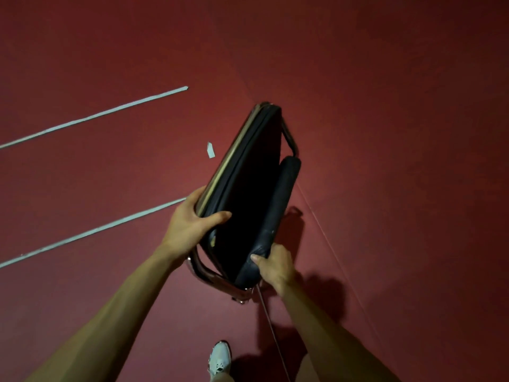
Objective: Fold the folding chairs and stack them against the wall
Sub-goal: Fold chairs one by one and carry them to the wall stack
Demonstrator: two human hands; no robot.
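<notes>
My white shoe (219, 357) is nearest. My right hand (274, 264) grips the near corner of the backrest pad, and my left hand (190, 221) curls round the seat edge. The folding chair (248, 188) hangs between them, almost closed, above the red floor (110, 175). If it snaps shut, I think it may trap my left thumb.

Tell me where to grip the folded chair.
Take the folded chair by its long edges, one hand from each side: left hand on the seat edge, right hand on the backrest pad. Folded flat and narrow, opposed grips likely steady it.
</notes>
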